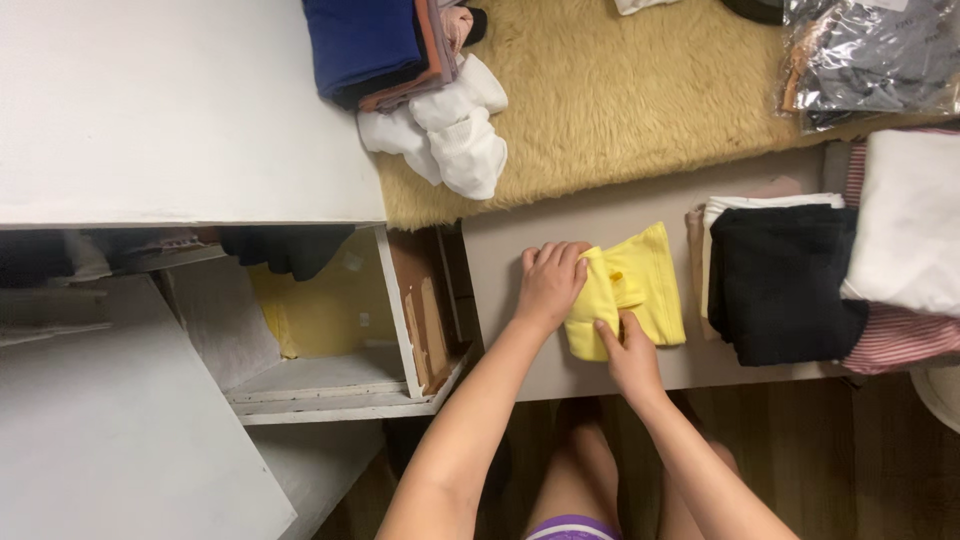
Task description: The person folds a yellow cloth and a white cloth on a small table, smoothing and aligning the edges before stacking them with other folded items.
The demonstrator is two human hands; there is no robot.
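The cloth (628, 290) under both hands was plain bright yellow, and at its 3 o'clock lay a black garment (780, 285) beside a white one (910, 220) over red-and-white stripes (900, 340). At 12 o'clock the rug (640, 100) was tan-gold, with white socks (450, 130) and a blue-topped stack (365, 45) at 11 o'clock.

- A folded black garment (780, 280) lies on the surface (510, 250), just right of the right hand.
- White and red-striped folded cloths (905, 250) sit further right.
- A fluffy tan rug (620, 100) spreads beyond the hands.
- White socks (450, 130) and a stack of blue and brown clothes (375, 45) lie above the left hand.
- An open white drawer (330, 320) stands left of the left hand.
- A plastic bag (870, 55) is far up right.
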